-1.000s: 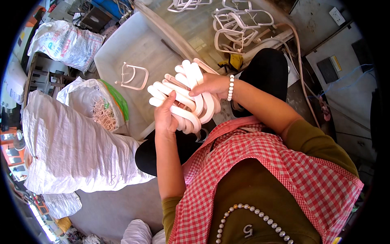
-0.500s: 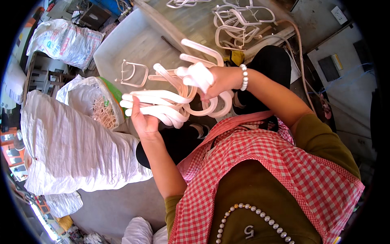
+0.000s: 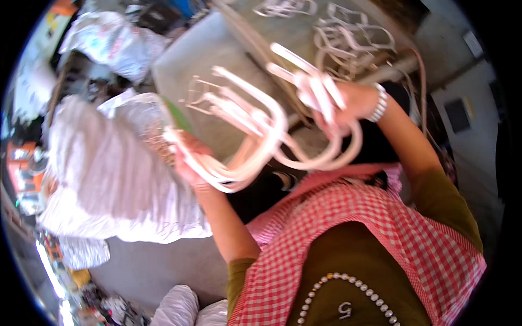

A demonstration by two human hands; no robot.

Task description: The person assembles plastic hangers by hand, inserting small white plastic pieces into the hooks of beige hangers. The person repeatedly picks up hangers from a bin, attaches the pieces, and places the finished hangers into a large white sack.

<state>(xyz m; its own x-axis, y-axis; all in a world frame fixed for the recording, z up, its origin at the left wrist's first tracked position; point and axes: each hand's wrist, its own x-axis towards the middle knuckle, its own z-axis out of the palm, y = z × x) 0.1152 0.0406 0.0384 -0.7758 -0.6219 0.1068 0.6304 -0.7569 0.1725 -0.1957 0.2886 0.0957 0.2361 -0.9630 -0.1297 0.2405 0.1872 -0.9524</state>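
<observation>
My left hand [image 3: 191, 158] is closed around one end of a bundle of white U-shaped plastic pieces [image 3: 278, 125], their curves hanging toward my lap. To its right, my right hand [image 3: 352, 106] grips more of these U-shaped pieces [image 3: 319, 93], the ends sticking up past the fingers. Curved parts from both hands cross or lie close together between them; motion blur hides which piece belongs to which hand. Just beyond the left bundle, a thin white frame-like plastic piece [image 3: 198, 92] lies in the pale tub [image 3: 182, 60].
More tangled white plastic frames [image 3: 353, 41] lie at the far right, beside a hose [image 3: 423, 81]. A wooden board [image 3: 247, 32] crosses the tub. On the left stand a large white woven sack [image 3: 109, 168] and an opened sack holding thin pale scraps [image 3: 157, 142]. Another stuffed sack [image 3: 117, 46] is behind.
My right hand has moved right and the hands are farther apart, spreading the held pieces. The left bundle has swung lower and nearer me. The whole view has shifted slightly.
</observation>
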